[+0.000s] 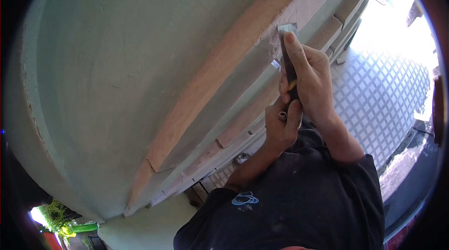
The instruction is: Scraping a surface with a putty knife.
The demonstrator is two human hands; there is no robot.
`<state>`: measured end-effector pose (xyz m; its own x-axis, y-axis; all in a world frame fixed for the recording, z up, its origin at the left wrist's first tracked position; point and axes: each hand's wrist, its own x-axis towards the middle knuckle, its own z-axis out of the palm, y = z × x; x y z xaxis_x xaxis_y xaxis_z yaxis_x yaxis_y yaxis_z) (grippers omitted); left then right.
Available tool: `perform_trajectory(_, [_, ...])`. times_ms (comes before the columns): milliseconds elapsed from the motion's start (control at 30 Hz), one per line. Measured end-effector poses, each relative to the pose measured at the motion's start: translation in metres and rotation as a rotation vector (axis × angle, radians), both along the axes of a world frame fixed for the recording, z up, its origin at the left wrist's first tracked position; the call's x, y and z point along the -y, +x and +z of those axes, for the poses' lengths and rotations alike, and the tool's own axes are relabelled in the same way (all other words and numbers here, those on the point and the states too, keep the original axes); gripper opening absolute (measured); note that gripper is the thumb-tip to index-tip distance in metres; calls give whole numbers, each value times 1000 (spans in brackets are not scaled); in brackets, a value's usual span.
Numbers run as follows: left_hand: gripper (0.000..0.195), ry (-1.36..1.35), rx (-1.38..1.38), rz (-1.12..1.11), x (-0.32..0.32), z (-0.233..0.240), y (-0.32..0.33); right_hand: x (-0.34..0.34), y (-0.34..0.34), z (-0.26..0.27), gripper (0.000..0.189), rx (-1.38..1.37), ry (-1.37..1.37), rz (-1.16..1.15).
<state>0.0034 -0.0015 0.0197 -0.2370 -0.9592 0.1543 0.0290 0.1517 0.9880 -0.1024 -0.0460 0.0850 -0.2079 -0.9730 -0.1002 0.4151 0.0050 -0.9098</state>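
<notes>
Both of my hands are on a chisel-like tool with a flat metal blade (288, 51) and a dark handle with a yellow mark. My right hand (314, 74) grips the upper part, its thumb laid along the blade. Lower down, my left hand (282, 127) closes around the handle, most of which the fingers hide. A small pale rolled piece (282, 114) shows by the left fingers. The blade's wide tip meets, or nearly meets, a pale pink moulding face (277, 36) with a rough, scraped surface. Beside that face runs a long orange-brown moulding band (217, 64).
A large grey-green wall panel (115, 57) fills the left side. More stepped mouldings (326, 34) run behind my hands. Lattice-patterned tiled flooring (379, 92) lies at the right in strong light. Green foliage (56, 215) shows at the lower left.
</notes>
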Motion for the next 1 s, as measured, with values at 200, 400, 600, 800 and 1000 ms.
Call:
perform_trajectory(200, [33, -5, -30, 22, -7, 1, 0, -7, 3, -6, 56, 11, -13, -3])
perform_trajectory(400, [28, -67, 30, 23, 4, -2, 0, -1, 0, 0, 56, 13, -20, 2])
perform_trajectory(600, [25, -17, 22, 23, 5, -7, 0, 2, -1, 1, 56, 0, 0, 10])
perform_trajectory(800, [25, -10, 31, 14, -9, -3, 4, -7, 2, -8, 57, -15, -20, 27])
perform_trajectory(1000, [26, -35, 52, 10, 6, 3, 4, 1, -1, 8, 56, -4, -60, -5])
